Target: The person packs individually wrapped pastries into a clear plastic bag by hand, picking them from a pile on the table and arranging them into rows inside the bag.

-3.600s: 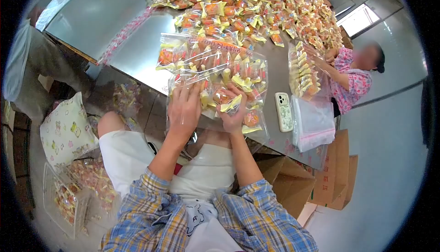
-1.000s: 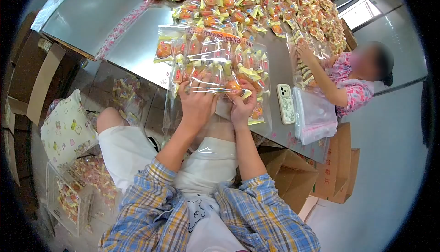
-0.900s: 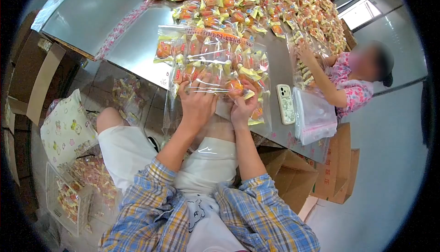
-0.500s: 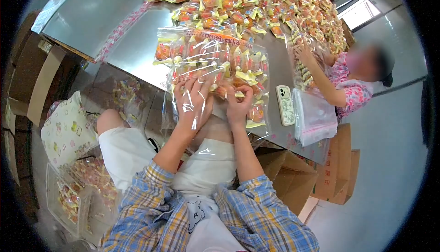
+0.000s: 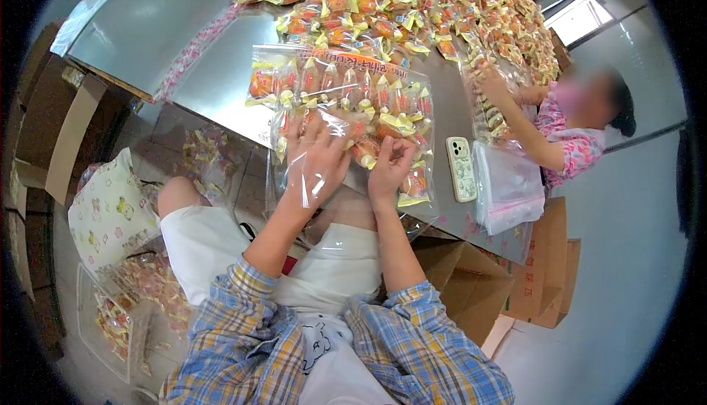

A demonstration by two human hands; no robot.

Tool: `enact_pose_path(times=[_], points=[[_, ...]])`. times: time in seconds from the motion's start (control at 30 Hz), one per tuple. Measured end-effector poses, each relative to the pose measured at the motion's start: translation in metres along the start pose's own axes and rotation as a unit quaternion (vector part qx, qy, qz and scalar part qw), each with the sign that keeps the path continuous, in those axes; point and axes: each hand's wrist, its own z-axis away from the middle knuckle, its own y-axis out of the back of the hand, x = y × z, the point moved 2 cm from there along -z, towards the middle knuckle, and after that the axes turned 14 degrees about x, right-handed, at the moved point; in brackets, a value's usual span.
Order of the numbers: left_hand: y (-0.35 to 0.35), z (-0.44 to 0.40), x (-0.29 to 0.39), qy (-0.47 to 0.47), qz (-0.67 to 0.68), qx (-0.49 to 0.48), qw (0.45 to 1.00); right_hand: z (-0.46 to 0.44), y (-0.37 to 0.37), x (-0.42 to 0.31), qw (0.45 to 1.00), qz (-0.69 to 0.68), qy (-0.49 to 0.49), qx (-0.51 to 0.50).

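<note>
A large clear plastic bag point(image 5: 352, 81) with printed lettering lies at the table's near edge. Rows of small wrapped snack packets point(image 5: 342, 99) fill its far part. My left hand point(image 5: 318, 158) is under the bag's clear film, fingers spread and stretched over packets. Glare streaks cross the back of that hand. Beside it on the right, my right hand point(image 5: 389, 173) has its fingers curled together near a loose packet point(image 5: 364, 153); what they pinch, if anything, is hidden. Another packet point(image 5: 414, 182) lies just right of this hand.
A big heap of wrapped packets point(image 5: 412, 7) covers the table's far side. To the right are a phone point(image 5: 461, 169) and a stack of clear bags point(image 5: 508, 188). A co-worker point(image 5: 567, 140) handles another bag there. Cardboard boxes point(image 5: 464, 287) stand below.
My left hand has shifted slightly right, and its fingers have spread out. The right hand has moved a little right, away from a packet. The co-worker's head has turned slightly.
</note>
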Motion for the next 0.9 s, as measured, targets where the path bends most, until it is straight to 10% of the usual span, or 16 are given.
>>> enact_pose_path(times=[0.27, 0.47, 0.57, 0.8, 0.9], points=[[0.003, -0.007, -0.004, -0.038, -0.025, -0.080, 0.996, -0.002, -0.003, -0.035, 0.946, 0.001, 0.176, -0.272], [-0.003, -0.001, -0.011, -0.022, 0.017, -0.014, 1.000, 0.000, 0.005, -0.016, 0.977, 0.048, 0.104, -0.177], [-0.004, 0.000, -0.008, -0.022, 0.017, -0.029, 0.999, -0.002, 0.012, -0.001, 0.993, -0.070, -0.089, -0.039], [-0.009, 0.003, -0.003, -0.016, -0.007, -0.024, 1.000, 0.005, -0.003, -0.030, 0.990, -0.001, -0.080, -0.112], [-0.005, 0.013, 0.005, -0.065, -0.004, -0.034, 0.997, 0.005, 0.001, -0.004, 0.991, 0.088, 0.068, -0.080]])
